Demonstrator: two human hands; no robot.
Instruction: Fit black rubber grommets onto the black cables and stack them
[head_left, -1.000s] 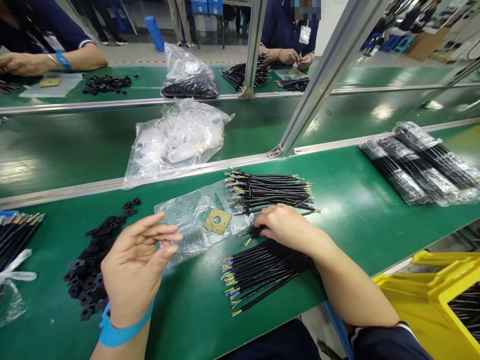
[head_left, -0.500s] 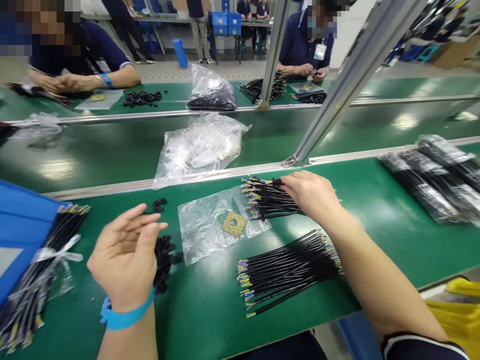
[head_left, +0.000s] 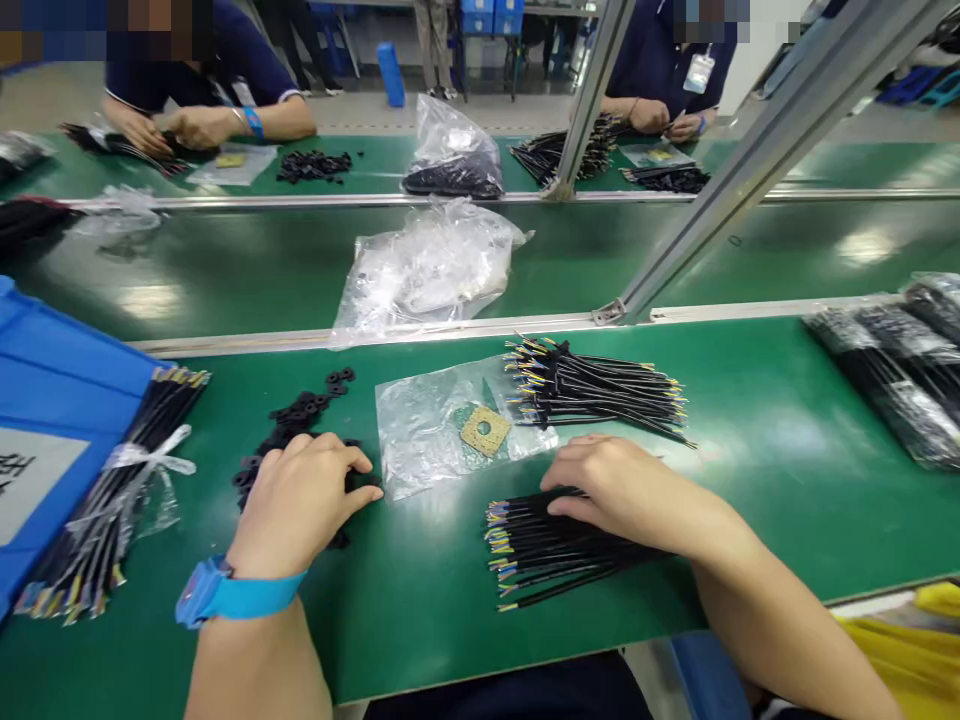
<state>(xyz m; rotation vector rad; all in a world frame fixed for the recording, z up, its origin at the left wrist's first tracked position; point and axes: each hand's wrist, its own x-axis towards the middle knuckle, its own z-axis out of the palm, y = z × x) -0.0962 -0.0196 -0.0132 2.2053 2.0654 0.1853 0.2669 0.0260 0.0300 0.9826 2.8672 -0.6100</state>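
Curving over chunky black pieces (head_left: 301,410): left hand (head_left: 300,495) | over slim cables (head_left: 536,545): right hand (head_left: 619,490) | either grip's opening, hold unclear

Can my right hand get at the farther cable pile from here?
Probably yes: the farther pile lies just beyond your right hand, with nothing visible standing between them and nothing covering it.

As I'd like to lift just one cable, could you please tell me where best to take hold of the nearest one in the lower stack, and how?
Perhaps pinch the nearest cable on its black sheath near the wire tips, coming from the front edge of the table: it is thin and lies flat, with a gap there and neighbouring cables only on its far side.
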